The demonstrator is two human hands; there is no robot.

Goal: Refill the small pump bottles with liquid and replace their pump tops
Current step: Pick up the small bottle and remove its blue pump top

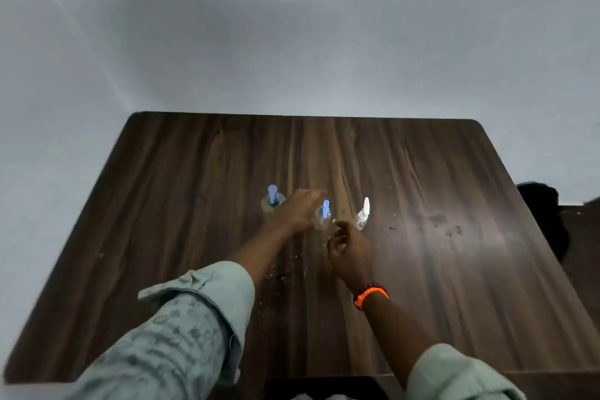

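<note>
- Three small pump bottles stand mid-frame on the dark wood tabletop (422,172): blue-topped left bottle (272,201), blue-topped middle bottle (323,216), white-topped right bottle (363,214).
- Left hand (297,211) is motion-blurred, fingers stretched out between the left and middle bottles, covering part of each; whether it touches either is unclear.
- Right hand (349,248) sits just below the right bottle, fingers loosely curled, nothing visibly held.
- Liquid levels are unreadable.
- A dark shape (542,214) at the right edge is cut off.

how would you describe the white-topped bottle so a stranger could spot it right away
On the dark wooden table, three small clear pump bottles stand in a row near the middle. The white-topped bottle is the rightmost, just beyond the right hand. Its pump is white; the other two have blue pumps.
</note>
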